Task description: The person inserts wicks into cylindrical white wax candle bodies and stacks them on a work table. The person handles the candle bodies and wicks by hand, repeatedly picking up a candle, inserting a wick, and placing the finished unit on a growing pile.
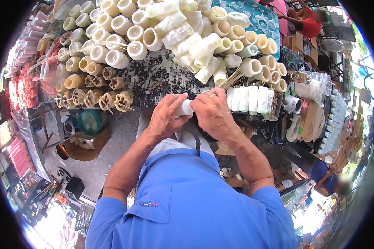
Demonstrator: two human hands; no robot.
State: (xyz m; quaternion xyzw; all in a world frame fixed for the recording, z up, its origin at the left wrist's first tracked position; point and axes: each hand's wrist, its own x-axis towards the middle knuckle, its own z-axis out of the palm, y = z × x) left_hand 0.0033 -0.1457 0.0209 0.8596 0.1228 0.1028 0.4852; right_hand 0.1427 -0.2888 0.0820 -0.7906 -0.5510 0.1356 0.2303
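My left hand is wrapped round a short white wax cylinder, held at the near edge of the worktable. Close to the cylinder's right end is my right hand, its fingers closed in a pinch; what they hold is hidden. A bundle of thin pale wicks or sticks lies just beyond my right hand. To its right, several white wax cylinders stand side by side in a row. Many hollow cream wax cups and solid-looking pale green wax pieces are heaped beyond both hands.
The dark worktable is spattered with wax. At the back right is a teal tray. Flower-shaped wax cups sit at the left edge. A cardboard box is on the floor at left. Two other people are at the right.
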